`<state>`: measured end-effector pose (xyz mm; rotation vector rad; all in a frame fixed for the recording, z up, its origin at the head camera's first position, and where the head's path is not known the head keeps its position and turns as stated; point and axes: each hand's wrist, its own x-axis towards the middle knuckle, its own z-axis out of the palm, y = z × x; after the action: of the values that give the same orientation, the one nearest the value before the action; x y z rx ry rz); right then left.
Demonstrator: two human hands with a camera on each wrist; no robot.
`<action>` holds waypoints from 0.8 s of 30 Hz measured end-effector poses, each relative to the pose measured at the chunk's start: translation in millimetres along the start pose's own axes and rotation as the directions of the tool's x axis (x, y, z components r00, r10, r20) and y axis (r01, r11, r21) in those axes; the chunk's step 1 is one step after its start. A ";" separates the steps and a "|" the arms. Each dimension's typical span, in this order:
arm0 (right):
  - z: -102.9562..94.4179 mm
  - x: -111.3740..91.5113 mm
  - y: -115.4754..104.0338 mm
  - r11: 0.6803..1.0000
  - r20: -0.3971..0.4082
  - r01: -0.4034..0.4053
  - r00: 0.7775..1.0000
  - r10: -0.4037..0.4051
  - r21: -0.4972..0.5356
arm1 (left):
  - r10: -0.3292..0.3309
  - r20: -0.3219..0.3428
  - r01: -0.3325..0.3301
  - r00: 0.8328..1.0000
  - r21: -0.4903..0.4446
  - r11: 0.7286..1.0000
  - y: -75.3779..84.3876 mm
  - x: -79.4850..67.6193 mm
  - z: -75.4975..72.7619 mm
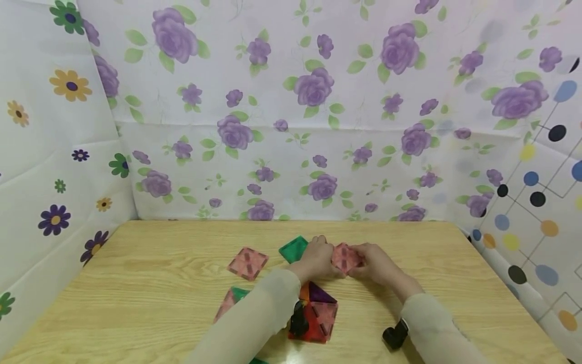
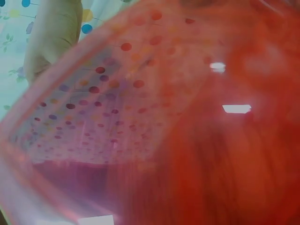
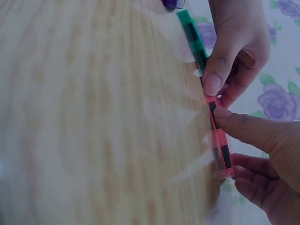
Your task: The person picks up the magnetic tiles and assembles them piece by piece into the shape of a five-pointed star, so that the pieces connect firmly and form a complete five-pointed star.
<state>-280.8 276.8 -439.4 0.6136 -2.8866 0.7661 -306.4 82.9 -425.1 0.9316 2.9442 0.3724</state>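
Note:
A translucent pink magnetic tile (image 1: 344, 259), diamond-shaped in the head view, is between the two hands near the back of the table. The right hand (image 1: 374, 264) pinches it, thumb on one face and fingers behind. From the other side the left hand (image 3: 241, 51) pinches the pink tile's near end with thumb and finger, right where it meets a green magnetic tile (image 3: 193, 40). In the head view that green tile (image 1: 293, 248) shows partly behind the left hand. Red and pink translucent tiles (image 2: 201, 140) fill the left wrist view close up.
Another pink tile (image 1: 247, 263) lies flat to the left. In front, under the left forearm, sits a cluster with a red tile (image 1: 313, 328) and purple tile (image 1: 322, 293). A pink-and-green piece (image 1: 225, 305) is partly hidden by the left sleeve. Patterned cloth (image 1: 282, 101) walls the table.

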 end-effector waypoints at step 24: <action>-0.9 -6.7 -7.7 0.828 -0.029 -0.275 0.943 0.331 0.488 | 0.108 -0.014 -0.109 0.994 -0.074 0.991 -0.9 -15.1 -10.6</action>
<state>-271.7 273.6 -436.3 0.1219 -2.7198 1.5351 -295.6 71.3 -415.7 1.0857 2.8732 0.4889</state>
